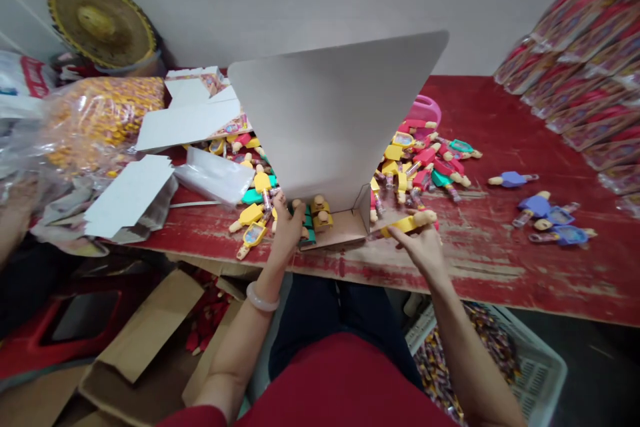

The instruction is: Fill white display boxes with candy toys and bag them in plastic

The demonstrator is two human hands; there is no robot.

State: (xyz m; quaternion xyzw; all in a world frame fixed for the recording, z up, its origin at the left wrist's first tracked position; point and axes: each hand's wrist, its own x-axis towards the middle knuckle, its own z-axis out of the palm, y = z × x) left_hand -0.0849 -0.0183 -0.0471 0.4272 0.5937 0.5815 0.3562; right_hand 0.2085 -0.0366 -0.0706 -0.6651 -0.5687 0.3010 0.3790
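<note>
An open cardboard display box [345, 233] with a tall white back panel [340, 113] stands at the table's front edge. In its left part lie several toys with round beige ends: yellow ones [321, 210] and green ones [309, 227]. My left hand [287, 230] grips the box at its left side, fingers beside the green toys. To the right of the box, my right hand [423, 247] is closed on a yellow toy [407, 222] with a beige end, held just above the table. The right part of the box shows bare brown cardboard.
Loose toys in a pile [425, 160] flank the box on both sides, with purple ones [545, 213] farther right. White folded cartons [130, 193] and a bag of yellow pieces [110, 120] lie left. Packed goods [585, 80] are stacked right. A crate [540, 353] stands below.
</note>
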